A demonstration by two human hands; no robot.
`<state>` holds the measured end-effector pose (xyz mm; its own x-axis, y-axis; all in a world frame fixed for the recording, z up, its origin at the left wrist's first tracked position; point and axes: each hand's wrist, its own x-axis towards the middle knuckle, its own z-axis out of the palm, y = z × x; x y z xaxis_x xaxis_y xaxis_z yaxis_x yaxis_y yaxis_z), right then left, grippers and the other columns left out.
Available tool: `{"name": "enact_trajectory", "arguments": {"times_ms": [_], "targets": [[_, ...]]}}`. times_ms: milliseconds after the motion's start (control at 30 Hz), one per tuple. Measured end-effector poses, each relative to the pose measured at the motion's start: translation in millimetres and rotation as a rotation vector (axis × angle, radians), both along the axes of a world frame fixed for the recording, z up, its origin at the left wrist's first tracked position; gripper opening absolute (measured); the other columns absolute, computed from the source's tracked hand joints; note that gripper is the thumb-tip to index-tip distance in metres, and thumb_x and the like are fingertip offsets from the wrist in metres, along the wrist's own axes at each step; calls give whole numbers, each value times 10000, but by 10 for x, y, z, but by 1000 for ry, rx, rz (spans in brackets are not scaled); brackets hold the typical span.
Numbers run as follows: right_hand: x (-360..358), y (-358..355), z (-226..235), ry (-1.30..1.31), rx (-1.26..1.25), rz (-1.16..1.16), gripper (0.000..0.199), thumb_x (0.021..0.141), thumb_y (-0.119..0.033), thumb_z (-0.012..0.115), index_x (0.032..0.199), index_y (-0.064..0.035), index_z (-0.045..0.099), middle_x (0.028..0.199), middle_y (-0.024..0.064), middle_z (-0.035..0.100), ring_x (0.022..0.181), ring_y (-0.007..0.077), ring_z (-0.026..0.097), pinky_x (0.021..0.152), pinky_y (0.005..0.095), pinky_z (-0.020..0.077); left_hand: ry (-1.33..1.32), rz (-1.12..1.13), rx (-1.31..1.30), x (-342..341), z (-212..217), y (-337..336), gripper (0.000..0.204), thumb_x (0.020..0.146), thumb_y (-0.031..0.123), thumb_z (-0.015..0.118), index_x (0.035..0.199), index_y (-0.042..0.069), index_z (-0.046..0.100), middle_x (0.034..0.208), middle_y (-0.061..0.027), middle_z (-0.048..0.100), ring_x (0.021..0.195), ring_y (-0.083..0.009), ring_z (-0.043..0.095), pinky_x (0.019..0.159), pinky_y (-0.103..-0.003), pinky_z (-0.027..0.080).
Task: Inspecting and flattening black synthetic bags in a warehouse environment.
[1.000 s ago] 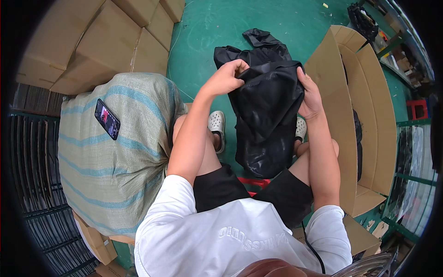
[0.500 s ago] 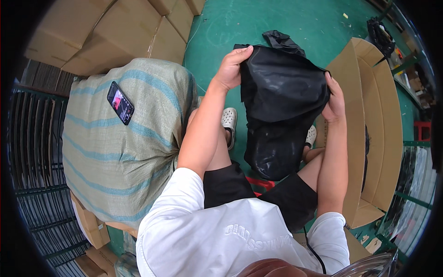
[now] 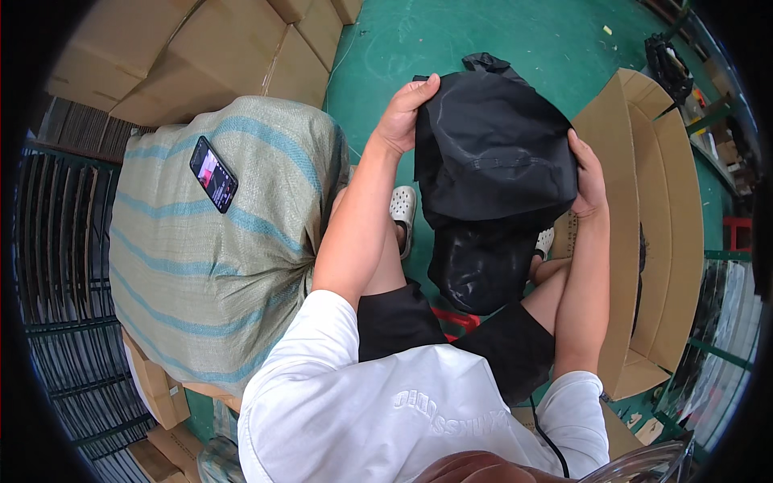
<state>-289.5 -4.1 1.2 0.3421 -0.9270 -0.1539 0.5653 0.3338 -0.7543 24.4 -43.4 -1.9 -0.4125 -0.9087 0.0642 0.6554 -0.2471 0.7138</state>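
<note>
I sit and hold a black garment [image 3: 491, 153] up in front of me, over my knees. My left hand [image 3: 407, 113] grips its upper left edge with the fingers curled over the fabric. My right hand [image 3: 588, 173] clasps its right side. A shiny black plastic bag [image 3: 479, 262] hangs below the garment between my legs; whether the garment is partly inside it I cannot tell.
A large open cardboard box [image 3: 652, 241] stands at my right. A green-striped woven sack [image 3: 209, 241] lies at my left with a phone [image 3: 213, 174] on top. Closed cartons [image 3: 185, 48] are stacked beyond it. The floor [image 3: 451, 32] is green. Dark racks line the left edge.
Both hands have raised the black garment and spread it wider, and the view has shifted a little to the right.
</note>
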Motion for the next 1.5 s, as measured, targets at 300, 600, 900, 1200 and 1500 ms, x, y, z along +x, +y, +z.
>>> {"name": "enact_trajectory", "arguments": {"times_ms": [300, 600, 900, 1200, 1500], "targets": [[-97, -13, -110, -103, 41, -46, 367, 1021, -244, 457, 1141, 70, 605, 1118, 161, 674, 959, 223, 680, 868, 321, 544, -147, 77, 82, 0, 40, -35, 352, 959, 329, 586, 960, -12, 676, 902, -101, 706, 762, -163, 678, 717, -288, 546], [-107, 42, -23, -124, -58, 58, 431, 1037, -297, 423, 1169, 81, 583, 1126, 185, 666, 982, 245, 677, 870, 344, 550, -404, 126, 104, -104, 10, -57, 358, 947, 364, 611, 948, 15, 692, 877, -60, 708, 730, -119, 653, 691, -259, 523], [-145, -27, -95, -207, -33, 26, 489, 1040, -357, 396, 1210, 68, 568, 1200, 183, 637, 1062, 256, 645, 939, 371, 517, -475, 125, 103, -160, 5, -59, 336, 973, 329, 578, 976, 15, 699, 923, -51, 714, 784, -107, 652, 737, -253, 511], [-113, 59, -100, -440, -106, 199, 562, 1042, -417, 343, 1328, 46, 480, 1339, 195, 543, 1225, 296, 543, 1065, 425, 416, -713, -6, -14, -285, -182, -68, 248, 959, 219, 592, 1019, 6, 702, 960, -27, 709, 843, -87, 633, 798, -242, 486], [-122, 45, -141, -602, -149, 251, 584, 1045, -444, 288, 1372, 10, 457, 1393, 176, 505, 1269, 311, 503, 1088, 438, 384, -787, -34, -28, -250, -249, -129, 153, 920, 205, 634, 908, 71, 707, 811, 38, 652, 731, -48, 569, 727, -219, 453]]}}
